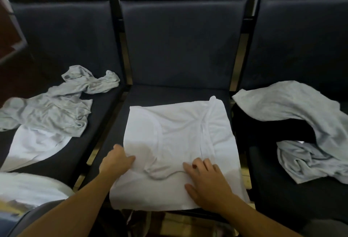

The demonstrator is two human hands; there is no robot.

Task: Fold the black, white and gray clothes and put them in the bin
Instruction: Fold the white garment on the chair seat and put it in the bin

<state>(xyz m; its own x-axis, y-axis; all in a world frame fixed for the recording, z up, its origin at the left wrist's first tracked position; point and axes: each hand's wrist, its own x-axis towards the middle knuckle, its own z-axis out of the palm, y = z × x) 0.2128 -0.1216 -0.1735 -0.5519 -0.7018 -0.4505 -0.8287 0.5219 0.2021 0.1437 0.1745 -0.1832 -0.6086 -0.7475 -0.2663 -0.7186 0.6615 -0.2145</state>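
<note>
A white shirt [177, 142] lies partly folded on the middle seat [169, 93], centre of the frame. My left hand [117, 161] pinches its left edge, fingers curled into the cloth. My right hand [205, 178] lies flat on the lower right part, fingers spread and relaxed. The cloth looks thin, light and limp, so I judge it will sag and wants holding by two corners. Gray clothes [50, 104] sit crumpled at the left, more [308, 112] at the right. No bin shows.
</note>
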